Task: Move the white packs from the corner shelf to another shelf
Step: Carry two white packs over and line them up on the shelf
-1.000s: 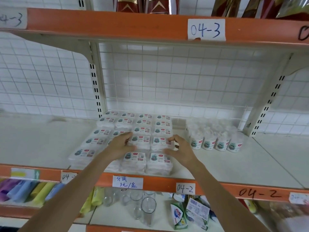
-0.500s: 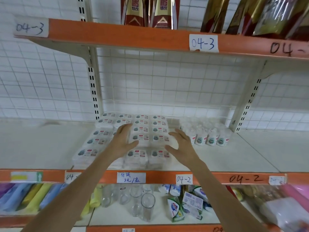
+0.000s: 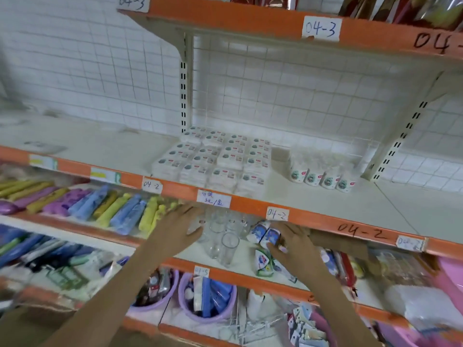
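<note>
Motion blur softens the rolled umbrellas [image 3: 107, 209] at left and the pink goods [image 3: 446, 284] cut by the right edge. Print on the white packs [image 3: 213, 159] is too small to read. The top shelf's foil bags [image 3: 400, 8] are cropped.

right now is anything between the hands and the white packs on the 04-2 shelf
Yes. Both the left hand and right hand sit below the orange shelf edge; the white packs lie above and behind it.

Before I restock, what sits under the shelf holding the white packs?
Under the shelf with the white packs: clear glasses, rolled coloured items, small packets. Both hands, left hand and right hand, cover parts.
</note>
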Motion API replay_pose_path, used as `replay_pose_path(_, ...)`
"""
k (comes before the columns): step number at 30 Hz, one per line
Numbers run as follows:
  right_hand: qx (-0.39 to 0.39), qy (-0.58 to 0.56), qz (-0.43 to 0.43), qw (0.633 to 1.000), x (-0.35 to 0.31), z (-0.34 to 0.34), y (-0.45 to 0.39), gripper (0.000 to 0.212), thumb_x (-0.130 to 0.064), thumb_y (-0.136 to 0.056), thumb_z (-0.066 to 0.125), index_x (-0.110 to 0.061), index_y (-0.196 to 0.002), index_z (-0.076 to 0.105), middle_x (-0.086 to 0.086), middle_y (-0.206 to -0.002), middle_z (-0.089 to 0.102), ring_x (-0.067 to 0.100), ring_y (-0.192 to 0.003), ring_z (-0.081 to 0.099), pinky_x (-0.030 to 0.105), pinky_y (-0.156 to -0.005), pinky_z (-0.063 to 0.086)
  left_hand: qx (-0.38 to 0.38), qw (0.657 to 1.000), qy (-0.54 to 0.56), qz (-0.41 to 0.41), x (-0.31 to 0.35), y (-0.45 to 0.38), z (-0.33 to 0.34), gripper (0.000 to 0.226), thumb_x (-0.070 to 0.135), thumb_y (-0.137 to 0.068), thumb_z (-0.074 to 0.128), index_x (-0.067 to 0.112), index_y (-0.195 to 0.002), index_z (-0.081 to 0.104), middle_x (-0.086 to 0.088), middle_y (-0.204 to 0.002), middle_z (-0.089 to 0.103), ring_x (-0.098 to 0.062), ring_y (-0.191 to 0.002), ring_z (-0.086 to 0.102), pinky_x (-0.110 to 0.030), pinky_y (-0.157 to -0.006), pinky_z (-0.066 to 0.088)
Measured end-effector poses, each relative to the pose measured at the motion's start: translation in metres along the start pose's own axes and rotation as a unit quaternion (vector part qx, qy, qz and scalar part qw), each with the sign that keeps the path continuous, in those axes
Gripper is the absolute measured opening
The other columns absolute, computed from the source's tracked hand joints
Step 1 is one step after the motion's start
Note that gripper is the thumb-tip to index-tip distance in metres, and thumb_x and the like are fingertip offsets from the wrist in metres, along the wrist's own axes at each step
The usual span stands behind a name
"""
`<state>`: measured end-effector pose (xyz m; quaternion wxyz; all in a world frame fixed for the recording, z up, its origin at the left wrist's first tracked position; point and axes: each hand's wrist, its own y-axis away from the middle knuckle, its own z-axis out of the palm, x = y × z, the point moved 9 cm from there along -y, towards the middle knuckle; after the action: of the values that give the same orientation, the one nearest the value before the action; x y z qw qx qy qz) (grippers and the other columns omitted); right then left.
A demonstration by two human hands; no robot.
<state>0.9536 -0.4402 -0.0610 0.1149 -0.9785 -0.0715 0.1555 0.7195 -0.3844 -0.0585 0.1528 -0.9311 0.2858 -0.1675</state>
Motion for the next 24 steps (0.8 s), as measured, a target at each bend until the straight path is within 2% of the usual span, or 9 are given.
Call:
replay_pose_path(3,-0.04,-0.028,-0.023,0.999,-0.017,0.026,0.025,0.044,-0.032,-0.089,0.057,-0.018,-0.13,0.047,-0.001,-0.135,0.047,0.022,-0.126,0.04,0.03,-0.099,0.035,-0.02,0.999,-0.008,-0.04,0.003,0.054,0.009,0.041,0.04,-0.074,0.043,0.016,-0.097,0.066,0.001,-0.088,0.066,-0.018,-0.074,0.067,-0.026,-0.058,0.053)
replay_pose_path(8,-0.097,-0.069,-0.088,0.989,-0.076,0.068,0.043,0.043,-0.033,-0.09,0.057,-0.021,-0.13,0.047,-0.005,-0.135,0.046,0.019,-0.126,0.04,0.028,-0.101,0.034,-0.069,0.985,-0.027,-0.153,-0.019,0.148,0.005,0.04,0.04,-0.071,0.044,0.018,-0.097,0.064,0.001,-0.088,0.064,-0.02,-0.074,0.065,-0.023,-0.056,0.051)
replay_pose_path(11,-0.133,-0.09,-0.146,0.976,-0.13,0.093,0.044,0.045,-0.031,-0.09,0.056,-0.022,-0.132,0.044,-0.006,-0.137,0.043,0.016,-0.126,0.037,0.024,-0.1,0.032,-0.086,0.97,-0.055,-0.218,-0.043,0.197,-0.016,0.049,0.047,-0.071,0.041,0.019,-0.106,0.063,-0.002,-0.101,0.064,-0.023,-0.09,0.063,-0.028,-0.068,0.051)
replay_pose_path(14,-0.156,-0.111,-0.194,0.962,-0.189,0.113,0.039,0.047,-0.032,-0.091,0.055,-0.021,-0.134,0.042,-0.006,-0.138,0.042,0.015,-0.127,0.035,0.025,-0.102,0.032,-0.063,0.953,-0.078,-0.286,-0.076,0.241,-0.05,0.06,0.051,-0.07,0.04,0.019,-0.118,0.059,-0.004,-0.118,0.06,-0.023,-0.108,0.057,-0.033,-0.086,0.047)
replay_pose_path(16,-0.166,-0.119,-0.225,0.953,-0.231,0.123,0.033,0.046,-0.033,-0.091,0.054,-0.021,-0.134,0.042,-0.006,-0.137,0.043,0.014,-0.125,0.036,0.024,-0.1,0.033,-0.036,0.946,-0.087,-0.31,-0.097,0.268,-0.073,0.057,0.047,-0.072,0.043,0.018,-0.119,0.059,-0.004,-0.119,0.059,-0.025,-0.109,0.056,-0.035,-0.086,0.048)
replay_pose_path(20,-0.173,-0.118,-0.284,0.936,-0.315,0.144,0.013,0.044,-0.035,-0.091,0.053,-0.025,-0.133,0.041,-0.011,-0.137,0.041,0.009,-0.125,0.035,0.021,-0.1,0.031,-0.006,0.926,-0.119,-0.359,-0.15,0.313,-0.113,0.063,0.053,-0.073,0.032,0.024,-0.124,0.056,0.0,-0.125,0.055,-0.021,-0.113,0.053,-0.037,-0.09,0.047)
replay_pose_path(24,-0.163,-0.114,-0.32,0.926,-0.389,0.166,-0.018,0.042,-0.035,-0.092,0.051,-0.027,-0.132,0.041,-0.013,-0.136,0.04,0.006,-0.126,0.034,0.021,-0.104,0.028,0.014,0.921,-0.128,-0.367,-0.211,0.333,-0.148,0.064,0.057,-0.073,0.026,0.027,-0.122,0.055,0.003,-0.127,0.054,-0.016,-0.116,0.051,-0.035,-0.09,0.047)
